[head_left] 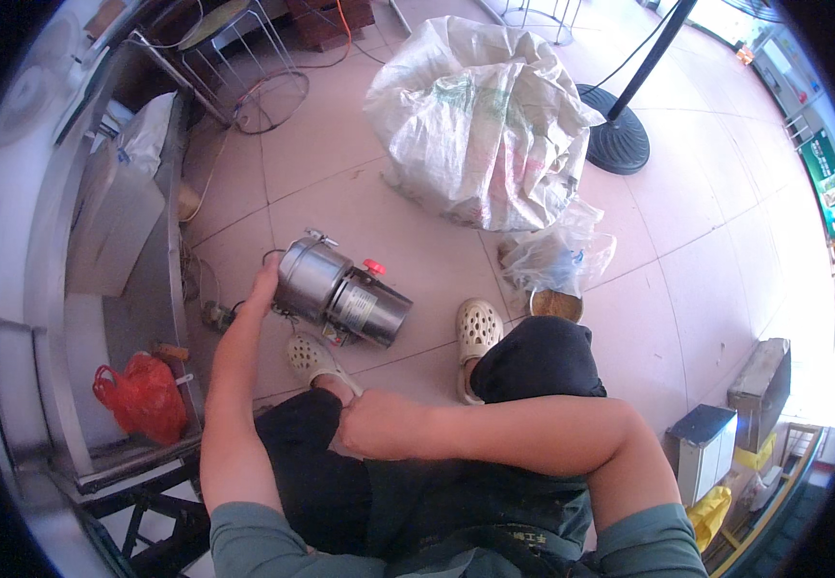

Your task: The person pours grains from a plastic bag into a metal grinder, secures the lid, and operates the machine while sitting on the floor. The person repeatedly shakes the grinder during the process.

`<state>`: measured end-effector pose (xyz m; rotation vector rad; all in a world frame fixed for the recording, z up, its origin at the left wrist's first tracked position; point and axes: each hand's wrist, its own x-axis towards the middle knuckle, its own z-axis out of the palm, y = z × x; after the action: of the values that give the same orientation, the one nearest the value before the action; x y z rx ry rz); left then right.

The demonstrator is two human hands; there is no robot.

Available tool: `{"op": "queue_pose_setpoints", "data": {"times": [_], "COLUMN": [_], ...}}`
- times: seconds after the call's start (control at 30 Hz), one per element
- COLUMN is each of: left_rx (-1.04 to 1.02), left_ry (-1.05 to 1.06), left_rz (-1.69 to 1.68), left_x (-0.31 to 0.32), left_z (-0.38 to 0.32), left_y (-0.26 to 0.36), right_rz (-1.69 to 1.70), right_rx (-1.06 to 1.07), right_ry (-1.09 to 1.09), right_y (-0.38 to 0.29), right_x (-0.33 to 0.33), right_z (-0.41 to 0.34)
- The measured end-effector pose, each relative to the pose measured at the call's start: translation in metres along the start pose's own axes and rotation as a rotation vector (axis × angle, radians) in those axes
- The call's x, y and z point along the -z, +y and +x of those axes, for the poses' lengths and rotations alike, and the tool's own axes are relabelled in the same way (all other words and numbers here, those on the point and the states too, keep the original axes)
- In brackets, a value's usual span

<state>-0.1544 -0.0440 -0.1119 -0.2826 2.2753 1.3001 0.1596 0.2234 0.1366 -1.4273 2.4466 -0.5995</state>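
A stainless-steel grinding machine (pixel 313 278) with a red knob (pixel 373 267) and a label leans tilted above the tiled floor, beside my left shoe. My left hand (pixel 267 283) is at its far left end; the fingers are partly hidden behind the steel body, so the grip is not fully visible. My right hand (pixel 381 426) rests closed on my left knee, and nothing shows in it. To the right, a bowl of brown powder or grain (pixel 557 305) stands on the floor beside a clear plastic bag (pixel 569 249).
A large white woven sack (pixel 490 130) stands ahead, near a black round stand base (pixel 614 141). A steel counter (pixel 172 289) with a red plastic bag (pixel 144 397) runs along the left. Boxes (pixel 706 448) sit at the lower right; cords lie at the upper left.
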Motion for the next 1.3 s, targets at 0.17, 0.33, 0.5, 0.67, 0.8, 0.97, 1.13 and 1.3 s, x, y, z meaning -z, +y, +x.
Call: {"op": "queue_pose_setpoints", "data": {"times": [0.17, 0.33, 0.5, 0.67, 0.8, 0.97, 1.13, 1.3], "left_rx": [0.021, 0.019, 0.043, 0.046, 0.042, 0.016, 0.037, -0.006], "left_ry": [0.006, 0.059, 0.05, 0.016, 0.013, -0.002, 0.004, 0.006], "left_rz": [0.002, 0.027, 0.009, -0.005, -0.008, -0.039, -0.048, 0.017], "left_x": [-0.02, -0.013, -0.013, -0.013, -0.013, -0.01, -0.006, -0.018], "left_z": [-0.013, -0.022, -0.014, -0.007, 0.0, 0.01, 0.014, 0.003], "left_y": [0.017, 0.019, 0.012, 0.007, 0.001, -0.009, -0.012, 0.001], "right_rz": [-0.025, -0.041, -0.074, -0.103, -0.096, -0.067, -0.062, -0.065], "right_rx": [-0.048, -0.038, -0.006, -0.031, -0.027, -0.025, -0.035, -0.053], "right_ry": [-0.005, -0.004, 0.022, -0.033, -0.004, 0.054, 0.015, 0.003], "right_y": [0.002, -0.001, 0.0, -0.001, 0.001, 0.001, 0.001, 0.003], "right_x": [0.002, 0.009, 0.001, 0.007, 0.002, 0.0, -0.002, -0.006], "right_z": [-0.006, -0.005, -0.005, -0.006, -0.006, -0.008, -0.006, -0.007]}}
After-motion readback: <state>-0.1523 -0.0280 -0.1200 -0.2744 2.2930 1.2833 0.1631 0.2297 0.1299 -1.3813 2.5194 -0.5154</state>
